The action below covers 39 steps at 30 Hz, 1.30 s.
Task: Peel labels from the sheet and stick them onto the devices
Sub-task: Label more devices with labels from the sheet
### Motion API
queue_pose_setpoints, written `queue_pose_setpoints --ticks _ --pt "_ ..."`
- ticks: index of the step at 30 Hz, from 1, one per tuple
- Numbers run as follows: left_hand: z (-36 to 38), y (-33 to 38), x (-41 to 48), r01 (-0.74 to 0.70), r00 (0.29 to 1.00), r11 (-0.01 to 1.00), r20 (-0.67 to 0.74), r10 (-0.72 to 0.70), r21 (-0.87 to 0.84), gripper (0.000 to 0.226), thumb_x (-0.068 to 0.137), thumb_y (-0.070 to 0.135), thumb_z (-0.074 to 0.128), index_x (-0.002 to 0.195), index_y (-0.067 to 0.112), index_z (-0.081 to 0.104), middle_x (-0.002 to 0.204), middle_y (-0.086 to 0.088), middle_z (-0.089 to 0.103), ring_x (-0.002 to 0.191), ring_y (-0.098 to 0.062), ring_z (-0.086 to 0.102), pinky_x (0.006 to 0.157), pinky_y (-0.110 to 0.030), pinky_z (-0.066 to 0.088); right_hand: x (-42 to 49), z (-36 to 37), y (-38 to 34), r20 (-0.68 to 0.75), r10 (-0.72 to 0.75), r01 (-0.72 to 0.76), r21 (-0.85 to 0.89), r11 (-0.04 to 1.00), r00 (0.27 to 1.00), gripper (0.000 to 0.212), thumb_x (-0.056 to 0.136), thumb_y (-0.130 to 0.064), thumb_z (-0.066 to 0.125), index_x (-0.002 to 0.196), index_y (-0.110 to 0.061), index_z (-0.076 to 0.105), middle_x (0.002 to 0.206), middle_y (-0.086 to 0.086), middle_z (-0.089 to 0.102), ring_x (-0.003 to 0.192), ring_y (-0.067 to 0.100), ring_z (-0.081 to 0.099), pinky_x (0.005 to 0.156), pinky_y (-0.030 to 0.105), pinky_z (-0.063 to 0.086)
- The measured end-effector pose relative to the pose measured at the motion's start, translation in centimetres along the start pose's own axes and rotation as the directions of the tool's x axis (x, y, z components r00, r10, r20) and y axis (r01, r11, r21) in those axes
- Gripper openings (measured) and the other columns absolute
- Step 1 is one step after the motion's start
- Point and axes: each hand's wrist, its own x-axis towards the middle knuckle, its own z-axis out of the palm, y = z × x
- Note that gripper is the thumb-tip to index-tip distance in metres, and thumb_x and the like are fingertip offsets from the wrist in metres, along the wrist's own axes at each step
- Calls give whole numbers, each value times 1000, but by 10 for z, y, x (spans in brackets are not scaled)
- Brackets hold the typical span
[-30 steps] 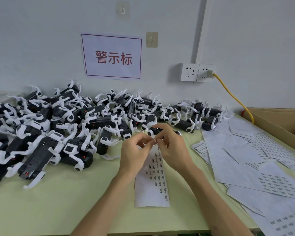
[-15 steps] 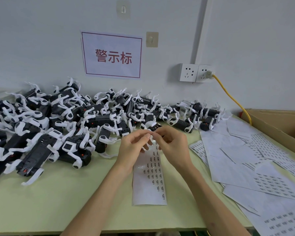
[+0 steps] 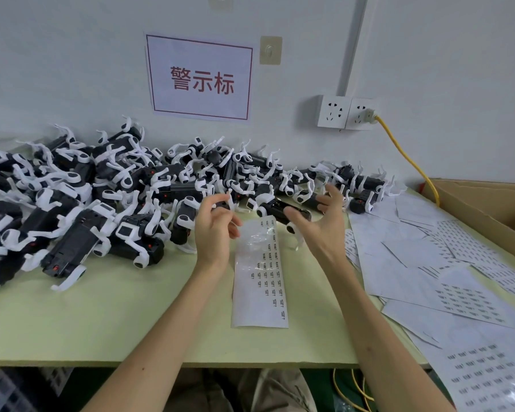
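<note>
Nearest the camera, 2 bare forearms reach up from the bottom edge over a pale green tabletop (image 3: 72, 316). Between them lies a long narrow white label sheet (image 3: 260, 281), flat on the table, with small black printed labels in rows along its right side and a glossy, partly stripped area toward its upper left. To the right, a loose overlapping spread of white label sheets (image 3: 446, 281) covers the table as far as an open brown cardboard box (image 3: 488, 203) at the right edge.

The left hand (image 3: 213, 230) hovers just over the upper left corner of the narrow sheet, fingers curled loosely with thumb and forefinger drawn close together; whether a peeled label sits between them is too small to tell. The right hand (image 3: 321, 224) is spread wide, palm facing left, fingers extended and gripping nothing, just beside a black rectangular device with white plastic clips (image 3: 281, 209) that lies at the top end of the narrow sheet.

Beyond the hands, a large heap of black devices with white curved clips (image 3: 107, 197) stretches along the back of the table from the left edge to near the box. On the white wall behind hangs a white paper sign with red characters and a red border (image 3: 201, 78), and to its right a white double wall socket (image 3: 345, 111) with a yellow cable (image 3: 411, 159) plugged in, running down toward the box.
</note>
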Motion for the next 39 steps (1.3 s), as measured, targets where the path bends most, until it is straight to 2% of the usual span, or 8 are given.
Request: queue_pose_setpoints --ticks 7,13,18,22,26,29,34,39 --pt "1 -3 2 83 990 994 110 -90 65 18 95 5 52 93 13 68 64 -1 66 51 -18 61 52 -27 48 4 5 10 -40 87 -94 -202 975 995 92 71 -37 90 146 -22 38 82 -19 52 73 -3 56 59 12 38" --pt "15 -5 -10 90 889 962 415 -194 256 27 106 11 44 99 6 69 87 -14 74 70 -22 70 57 -16 50 8 -13 2 -303 188 -106 267 958 934 76 74 -46 84 137 -27 45 81 -10 59 62 -3 55 60 11 42" --pt "2 16 18 270 957 906 196 -215 -326 24 106 19 42 101 10 64 80 -5 70 64 -17 65 58 -26 50 12 -17 -8 -2 284 -226 601 767 959 71 81 -39 84 140 -24 46 89 -5 70 70 14 62 71 33 46" --pt "-6 16 22 318 919 924 309 -244 -215 30 106 28 44 98 12 68 83 -4 72 72 -18 66 65 -29 50 7 -15 -15 295 158 -322 665 674 942 70 72 -41 82 133 -22 54 94 0 65 70 17 62 69 31 49" --pt "-4 12 11 459 674 888 636 -376 39 46 95 55 47 94 18 75 96 -10 73 83 -19 70 72 -33 54 -1 -8 -12 485 38 -318 510 799 874 82 69 -41 82 142 -29 45 120 27 69 103 49 62 93 53 50" --pt "-2 12 5 497 596 862 685 -420 96 44 89 50 64 111 12 74 89 -13 73 78 -22 70 67 -30 56 -4 -6 -14 520 16 -291 452 843 854 82 66 -47 82 139 -34 47 117 15 74 95 23 67 77 30 50" --pt "-2 5 0 494 709 867 546 -446 66 40 86 51 71 99 13 78 85 -8 68 76 -17 65 70 -29 49 -5 1 -11 270 10 -79 246 966 963 61 75 -58 81 128 -37 60 111 -17 73 95 -6 66 82 20 50" --pt "2 -1 0 577 786 792 399 -473 -198 39 82 49 64 91 17 84 89 -6 76 73 -11 72 60 -22 55 5 -6 -5 103 38 -84 485 871 994 9 96 -15 69 92 -20 74 81 1 73 71 13 64 67 28 47"
